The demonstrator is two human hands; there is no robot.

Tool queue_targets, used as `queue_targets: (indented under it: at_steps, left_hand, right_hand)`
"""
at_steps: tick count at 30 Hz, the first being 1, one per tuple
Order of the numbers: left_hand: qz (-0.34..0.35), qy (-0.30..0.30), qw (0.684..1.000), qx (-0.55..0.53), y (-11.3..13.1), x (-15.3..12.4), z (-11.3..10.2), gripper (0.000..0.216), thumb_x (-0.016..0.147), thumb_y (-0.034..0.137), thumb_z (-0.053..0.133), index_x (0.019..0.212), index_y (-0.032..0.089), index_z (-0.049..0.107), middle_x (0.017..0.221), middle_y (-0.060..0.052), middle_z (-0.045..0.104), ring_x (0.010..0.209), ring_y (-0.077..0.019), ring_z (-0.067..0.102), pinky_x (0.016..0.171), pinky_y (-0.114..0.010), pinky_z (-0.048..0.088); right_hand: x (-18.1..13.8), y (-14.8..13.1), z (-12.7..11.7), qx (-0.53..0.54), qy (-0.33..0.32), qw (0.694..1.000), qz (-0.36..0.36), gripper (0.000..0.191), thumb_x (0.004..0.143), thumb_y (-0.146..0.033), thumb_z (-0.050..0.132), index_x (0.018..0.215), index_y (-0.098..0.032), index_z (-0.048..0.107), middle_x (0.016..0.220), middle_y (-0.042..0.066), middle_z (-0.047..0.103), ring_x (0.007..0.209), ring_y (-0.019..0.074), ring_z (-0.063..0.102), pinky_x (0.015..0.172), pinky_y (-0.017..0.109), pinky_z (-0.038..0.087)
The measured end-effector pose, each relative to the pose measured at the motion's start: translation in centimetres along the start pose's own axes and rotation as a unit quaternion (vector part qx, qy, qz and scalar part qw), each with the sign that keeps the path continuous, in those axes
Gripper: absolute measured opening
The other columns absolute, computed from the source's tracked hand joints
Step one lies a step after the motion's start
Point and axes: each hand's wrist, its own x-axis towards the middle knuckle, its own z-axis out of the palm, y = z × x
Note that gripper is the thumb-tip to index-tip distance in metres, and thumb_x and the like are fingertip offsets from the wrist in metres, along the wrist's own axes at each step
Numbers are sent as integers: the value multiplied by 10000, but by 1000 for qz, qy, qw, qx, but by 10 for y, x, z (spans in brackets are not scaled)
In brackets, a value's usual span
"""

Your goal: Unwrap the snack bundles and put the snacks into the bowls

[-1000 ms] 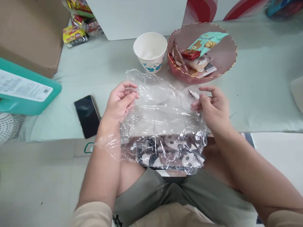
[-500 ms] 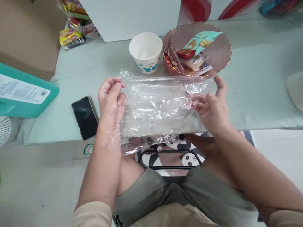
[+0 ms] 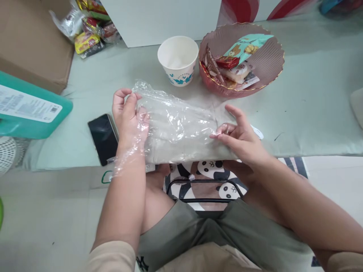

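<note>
The clear plastic bag (image 3: 181, 128) is lying crumpled at the table (image 3: 312, 113) edge. It looks feather-light, limp and slippery, so is best held by its edges. The left hand (image 3: 127, 121) is gripping one end with curled fingers, and the right hand (image 3: 241, 138) is pinching the other.

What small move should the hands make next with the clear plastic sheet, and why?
Probably peel the loose part off the left wrist: the clear plastic sheet is bunched between the left hand and right hand at the table edge, and one end clings around that wrist.
</note>
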Motion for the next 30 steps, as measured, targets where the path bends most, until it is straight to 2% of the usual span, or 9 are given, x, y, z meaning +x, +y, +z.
queue_targets:
  at_steps: [5,10,12,15,17,21,23,26,30]
  left_hand:
    - [6,-36,999,-3,-4,1,-4,249,899,178,674,972,259,450,806,87,571,478,-24,241,499,-261,143]
    - [-3,-56,998,-6,-7,4,-6,200,934,131,624,983,243,465,791,94,615,453,-8,311,499,-262,130]
    - [2,-77,997,-4,-11,10,-9,228,910,215,681,984,256,470,782,98,639,442,-10,312,489,-255,134]
    - [24,-124,992,5,-22,20,-15,385,801,434,786,1003,293,491,762,86,666,407,-18,298,457,-257,138]
    - [32,-163,986,21,-28,25,-19,445,751,486,809,1045,320,519,755,64,684,406,-37,353,439,-257,171]
    - [25,-256,963,78,-34,24,-23,654,691,379,859,1245,347,515,794,16,730,636,-130,650,537,-241,419]
    - [21,-283,953,109,-35,22,-23,750,660,292,872,1311,328,501,804,8,737,746,-162,712,640,-259,514]
    - [28,-267,956,118,-36,21,-21,675,648,191,847,1258,287,573,750,29,713,735,-155,712,693,-273,560]
    - [48,-236,963,122,-33,21,-19,451,609,141,832,1037,212,706,747,25,691,700,-110,662,677,-230,544]
  right_hand:
    - [6,-9,-5,58,112,990,-68,460,768,-255,762,1165,-365,559,800,-82,619,613,106,626,665,293,596]
    - [4,-9,-9,12,56,998,-36,562,706,-274,833,1203,-345,582,794,-69,663,619,122,651,657,296,581]
    - [3,-9,-12,-12,61,997,-39,465,700,-254,845,1114,-307,640,745,-72,638,594,107,630,624,268,554]
    - [7,-10,-18,-15,115,990,-85,341,718,-262,845,1014,-301,680,745,-70,622,565,84,586,571,238,506]
    - [10,-12,-23,-15,147,983,-112,284,740,-278,834,983,-316,693,753,-67,614,565,81,570,556,234,483]
    - [12,-15,-30,-19,165,976,-140,224,788,-292,794,987,-340,704,756,-58,586,602,94,568,573,245,475]
    - [12,-16,-31,-21,160,977,-143,215,802,-285,784,993,-339,700,760,-56,577,612,94,569,588,249,479]
    - [11,-17,-28,-19,167,976,-142,205,797,-264,787,971,-336,707,747,-53,559,604,92,559,582,247,467]
    - [12,-19,-26,-20,193,971,-137,193,760,-266,800,935,-311,734,758,-31,545,612,102,536,558,258,439]
